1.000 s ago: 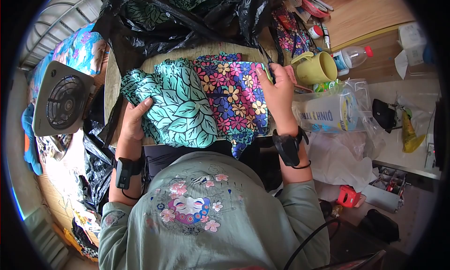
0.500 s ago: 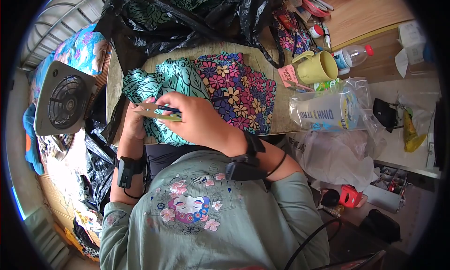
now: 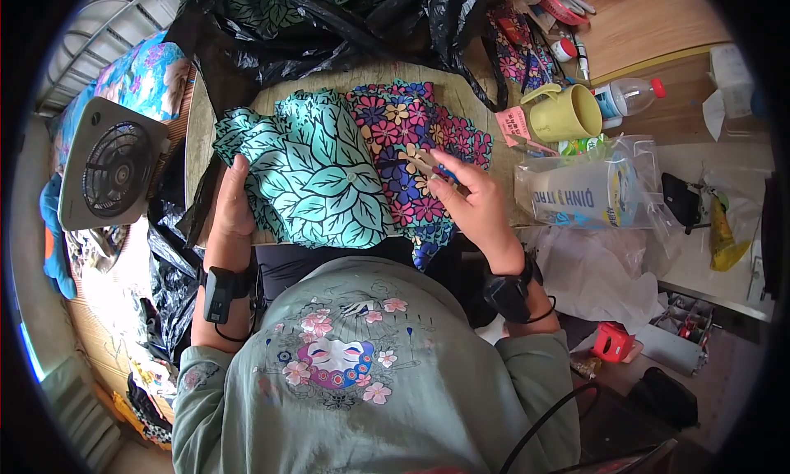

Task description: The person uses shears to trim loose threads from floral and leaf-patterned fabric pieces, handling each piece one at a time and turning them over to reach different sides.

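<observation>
Spread in front of me on the wooden table is a teal leaf-print fabric [image 3: 321, 169] with ragged, frilled edges. At its left edge is my left hand [image 3: 234, 206], thumb up against the cloth and the other fingers hidden behind or under it. My right hand [image 3: 473, 198] grips a small pair of thread snips [image 3: 424, 163], blades pointing up and left. The snips are over a dark floral fabric [image 3: 411, 124] with pink, purple and yellow flowers, partly beneath the teal piece.
Black plastic bags [image 3: 346, 38] lie along the far side of the table. To the right are a yellow mug [image 3: 572, 113], a pink paper [image 3: 512, 124], a plastic bottle [image 3: 629, 98] and a bagged clear cup [image 3: 576, 190]. A box fan [image 3: 115, 169] stands at left.
My right hand has moved right with the snips, away from my left hand and onto the floral fabric. The teal fabric now lies spread flatter, its leaf pattern showing.
</observation>
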{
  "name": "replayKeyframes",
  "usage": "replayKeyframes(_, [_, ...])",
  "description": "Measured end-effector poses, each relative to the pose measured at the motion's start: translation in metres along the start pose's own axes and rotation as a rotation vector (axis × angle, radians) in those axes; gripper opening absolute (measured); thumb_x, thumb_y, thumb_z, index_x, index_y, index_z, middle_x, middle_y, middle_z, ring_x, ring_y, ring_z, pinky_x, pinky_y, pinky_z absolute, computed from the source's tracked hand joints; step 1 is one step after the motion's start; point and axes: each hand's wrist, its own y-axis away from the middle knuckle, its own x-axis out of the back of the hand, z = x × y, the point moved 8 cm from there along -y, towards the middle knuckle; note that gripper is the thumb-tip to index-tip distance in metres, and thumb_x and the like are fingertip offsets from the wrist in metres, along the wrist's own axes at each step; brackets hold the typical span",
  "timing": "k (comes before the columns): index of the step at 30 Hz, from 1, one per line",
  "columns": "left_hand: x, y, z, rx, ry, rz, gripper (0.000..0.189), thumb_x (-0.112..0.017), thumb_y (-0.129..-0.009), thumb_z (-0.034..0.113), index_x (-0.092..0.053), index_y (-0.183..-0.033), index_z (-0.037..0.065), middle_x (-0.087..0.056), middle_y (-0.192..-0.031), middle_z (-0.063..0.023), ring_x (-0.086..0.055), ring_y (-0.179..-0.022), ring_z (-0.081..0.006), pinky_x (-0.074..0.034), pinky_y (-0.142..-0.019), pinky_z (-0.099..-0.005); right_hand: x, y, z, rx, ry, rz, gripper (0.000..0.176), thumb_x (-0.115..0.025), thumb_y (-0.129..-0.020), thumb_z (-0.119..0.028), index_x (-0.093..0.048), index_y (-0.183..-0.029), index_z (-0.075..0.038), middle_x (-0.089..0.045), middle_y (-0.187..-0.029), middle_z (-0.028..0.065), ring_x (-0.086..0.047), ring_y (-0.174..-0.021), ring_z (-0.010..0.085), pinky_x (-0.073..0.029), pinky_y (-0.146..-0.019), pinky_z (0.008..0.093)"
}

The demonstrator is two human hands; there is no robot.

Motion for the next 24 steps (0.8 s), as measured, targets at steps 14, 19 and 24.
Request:
replayKeyframes(14, [-0.003,0.000,0.004,-0.021,-0.162,-0.034,0.042,-0.068,-0.077,0.023,-0.053,-0.109,0.001,-0.061,-0.099,-0.0068,-0.059,-0.090,-0.0167,-0.047,-0.082,-0.0294,-0.004,0.004,0.005,-0.139,0.204,-0.209,0.035,-0.064,-0.083,-0.018,-0.060,-0.117,-0.011,-0.052,-0.065,0.0067,-0.049,-0.059,0.0149,-0.040,-0.057,0.0274])
replayKeyframes(19, [-0.003,0.000,0.004,-0.016,-0.171,-0.034,0.043,-0.068,-0.077,0.022,-0.052,-0.110,0.001,-0.061,-0.099,-0.0072,-0.059,-0.090,-0.0169,-0.047,-0.082,-0.0295,-0.004,-0.001,-0.001,-0.130,0.220,-0.227,0.034,-0.064,-0.083,-0.019,-0.060,-0.115,-0.009,-0.053,-0.064,0.0082,-0.049,-0.058,0.0158,-0.040,-0.056,0.0283])
replayKeyframes(24, [-0.004,0.000,0.004,-0.011,-0.166,-0.031,0.044,-0.068,-0.077,0.021,-0.051,-0.112,0.001,-0.061,-0.100,-0.0077,-0.060,-0.090,-0.0176,-0.047,-0.083,-0.0305,-0.003,-0.006,-0.003,-0.156,0.239,-0.279,0.031,-0.063,-0.083,-0.019,-0.062,-0.112,-0.008,-0.054,-0.062,0.0112,-0.050,-0.056,0.0191,-0.040,-0.055,0.0307])
